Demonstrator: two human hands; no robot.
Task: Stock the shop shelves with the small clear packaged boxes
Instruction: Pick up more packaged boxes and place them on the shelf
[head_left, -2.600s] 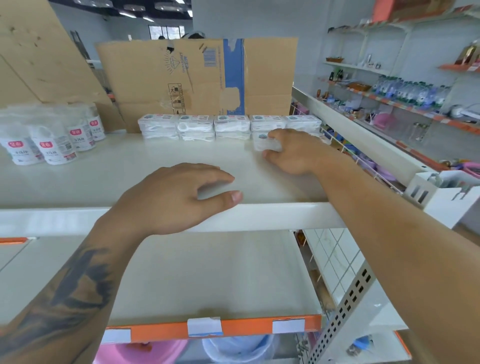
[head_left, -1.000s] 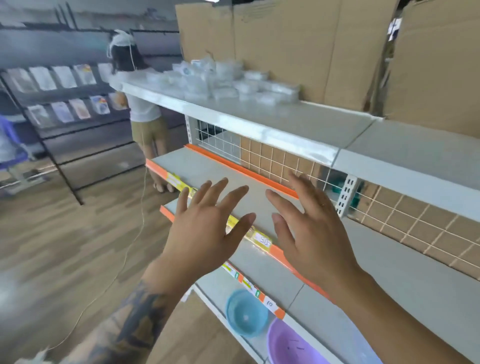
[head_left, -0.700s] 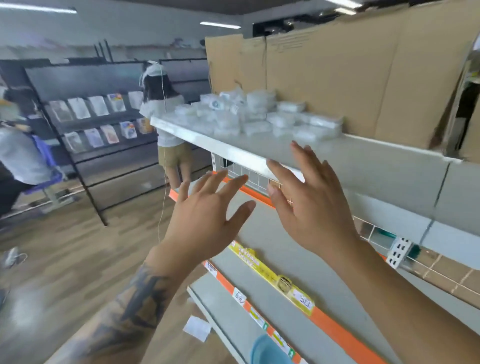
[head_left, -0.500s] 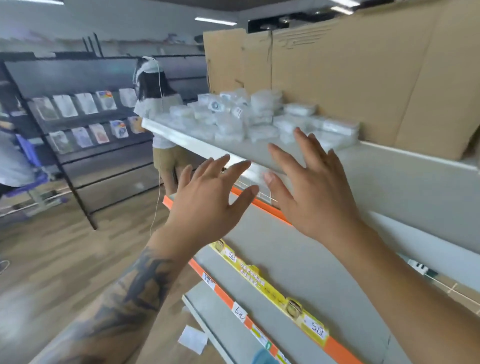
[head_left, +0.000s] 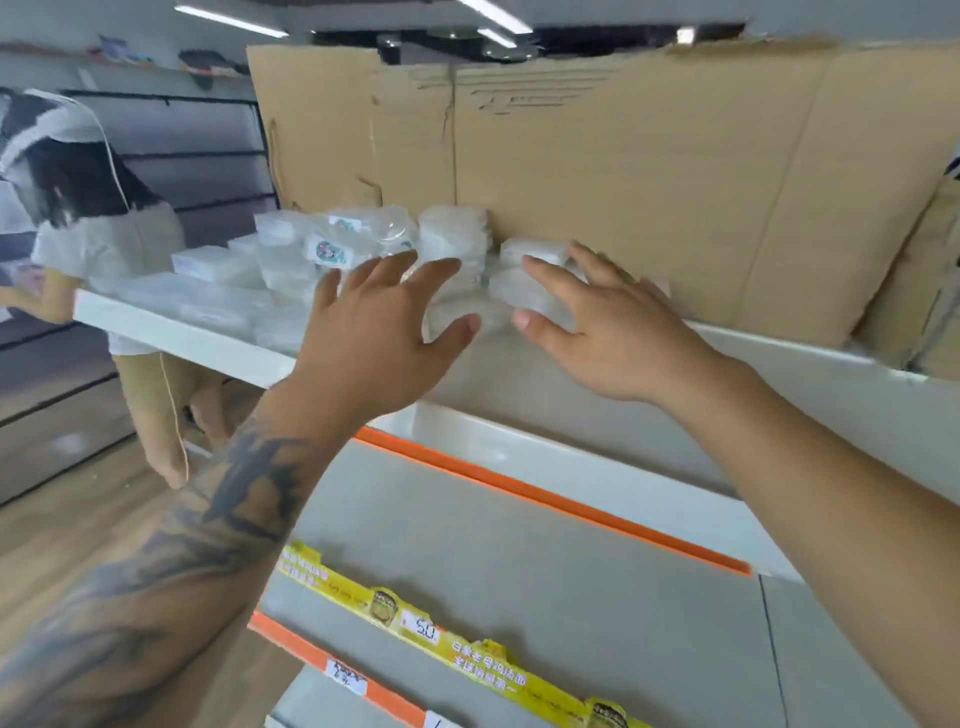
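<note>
A heap of small clear packaged boxes (head_left: 291, 265) lies on the white top shelf (head_left: 176, 332), against a cardboard sheet. My left hand (head_left: 374, 338) hangs spread in front of the heap, fingers straight, holding nothing. My right hand (head_left: 602, 322) is spread over the right end of the heap, its fingertips at a clear box (head_left: 519, 291); whether they touch it is unclear. Parts of the nearest boxes are hidden behind both hands.
Tall cardboard sheets (head_left: 597, 171) back the top shelf. Below are grey shelves (head_left: 519, 571) with orange and yellow price strips (head_left: 457, 644). A person (head_left: 104, 249) stands at the left end of the shelf, on a wooden floor, before dark display racks.
The view swung from a neat row of boxes to this heap. Both spread hands rose from the lower shelves and closed in on the clear boxes on the top shelf.
</note>
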